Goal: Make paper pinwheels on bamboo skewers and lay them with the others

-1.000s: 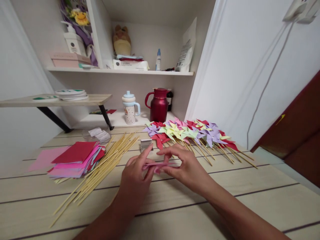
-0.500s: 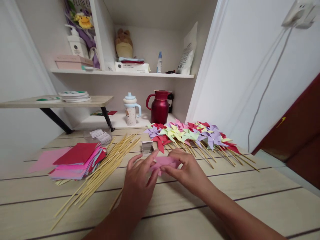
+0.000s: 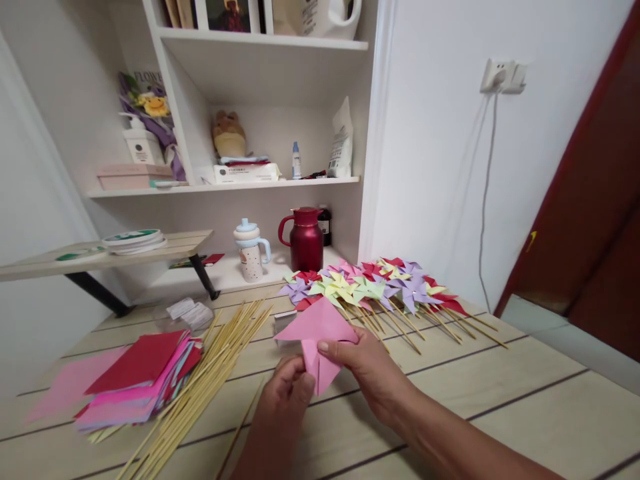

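Between my hands is a pink paper pinwheel, partly folded, raised above the table and facing me. My right hand grips its right side, thumb pressed on the front and fingers behind. My left hand is closed at its lower left edge, with fingertips curled against the paper; whether anything small sits in that pinch is hidden. Behind the paper, a small clear box is partly covered. One thin wooden stick lies beside my left forearm.
Finished pinwheels on sticks lie in a heap at the back right. To the left are a stack of coloured paper squares, many loose sticks and a clear container. A red jug and a cup stand behind.
The pink paper has been lifted and turned so its folded face shows. My left hand has drawn down and curled its fingers. The camera view has tilted up and shifted right.
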`<action>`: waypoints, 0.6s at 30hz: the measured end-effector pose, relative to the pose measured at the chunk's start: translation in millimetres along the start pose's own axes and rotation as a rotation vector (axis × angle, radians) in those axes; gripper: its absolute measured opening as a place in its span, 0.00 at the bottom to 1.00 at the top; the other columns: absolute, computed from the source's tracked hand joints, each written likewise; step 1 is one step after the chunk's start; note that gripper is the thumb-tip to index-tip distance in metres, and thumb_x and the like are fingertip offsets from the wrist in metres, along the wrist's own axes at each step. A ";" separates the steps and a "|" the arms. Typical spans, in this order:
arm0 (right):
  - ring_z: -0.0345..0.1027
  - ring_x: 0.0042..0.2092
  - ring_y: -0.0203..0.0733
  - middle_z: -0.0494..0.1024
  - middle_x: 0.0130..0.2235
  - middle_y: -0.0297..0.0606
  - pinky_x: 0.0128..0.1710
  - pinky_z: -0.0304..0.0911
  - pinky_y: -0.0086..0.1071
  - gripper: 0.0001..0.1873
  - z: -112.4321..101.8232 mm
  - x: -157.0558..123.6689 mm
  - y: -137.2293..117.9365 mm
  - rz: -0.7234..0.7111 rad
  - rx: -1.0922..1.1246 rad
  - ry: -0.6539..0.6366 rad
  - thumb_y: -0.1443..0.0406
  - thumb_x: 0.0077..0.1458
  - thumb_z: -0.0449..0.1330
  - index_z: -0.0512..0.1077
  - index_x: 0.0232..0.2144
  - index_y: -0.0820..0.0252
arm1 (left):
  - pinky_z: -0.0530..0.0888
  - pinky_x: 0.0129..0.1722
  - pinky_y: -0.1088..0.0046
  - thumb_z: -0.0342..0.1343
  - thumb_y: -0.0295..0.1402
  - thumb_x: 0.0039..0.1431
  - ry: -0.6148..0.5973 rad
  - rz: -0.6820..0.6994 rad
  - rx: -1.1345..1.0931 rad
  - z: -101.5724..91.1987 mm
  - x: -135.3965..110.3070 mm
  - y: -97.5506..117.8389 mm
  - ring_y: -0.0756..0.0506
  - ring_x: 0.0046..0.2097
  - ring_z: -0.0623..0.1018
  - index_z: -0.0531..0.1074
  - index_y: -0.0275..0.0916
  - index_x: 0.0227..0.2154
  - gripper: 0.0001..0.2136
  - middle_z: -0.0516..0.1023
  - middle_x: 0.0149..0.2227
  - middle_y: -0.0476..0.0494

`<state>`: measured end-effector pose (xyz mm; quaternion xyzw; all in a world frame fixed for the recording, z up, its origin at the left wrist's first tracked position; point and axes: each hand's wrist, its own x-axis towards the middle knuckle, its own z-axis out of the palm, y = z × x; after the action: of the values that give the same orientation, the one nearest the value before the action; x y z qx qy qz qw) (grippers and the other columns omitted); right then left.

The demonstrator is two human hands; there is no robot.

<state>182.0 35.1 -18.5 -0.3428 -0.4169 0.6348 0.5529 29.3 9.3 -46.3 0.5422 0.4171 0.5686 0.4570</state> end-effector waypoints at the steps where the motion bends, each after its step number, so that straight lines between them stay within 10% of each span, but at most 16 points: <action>1: 0.70 0.30 0.39 0.81 0.29 0.40 0.33 0.63 0.31 0.19 1.4 -1.2 0.6 0.017 -0.001 -0.008 0.63 0.35 0.75 0.79 0.31 0.68 | 0.73 0.36 0.70 0.62 0.55 0.46 0.007 0.013 -0.032 2.1 -0.5 0.2 0.41 0.39 0.78 0.80 0.38 0.35 0.24 0.80 0.42 0.39; 18: 0.73 0.32 0.40 0.82 0.32 0.43 0.35 0.66 0.32 0.21 6.7 -7.3 6.8 0.133 -0.037 -0.148 0.63 0.37 0.75 0.79 0.34 0.68 | 0.73 0.36 0.71 0.68 0.41 0.45 0.082 -0.313 -0.194 4.3 -5.3 24.5 0.45 0.31 0.80 0.80 0.35 0.30 0.14 0.83 0.30 0.42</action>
<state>174.3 26.7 -22.1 -0.3320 -0.4444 0.6859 0.4709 31.9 -1.7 -23.6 0.4005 0.4579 0.5499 0.5723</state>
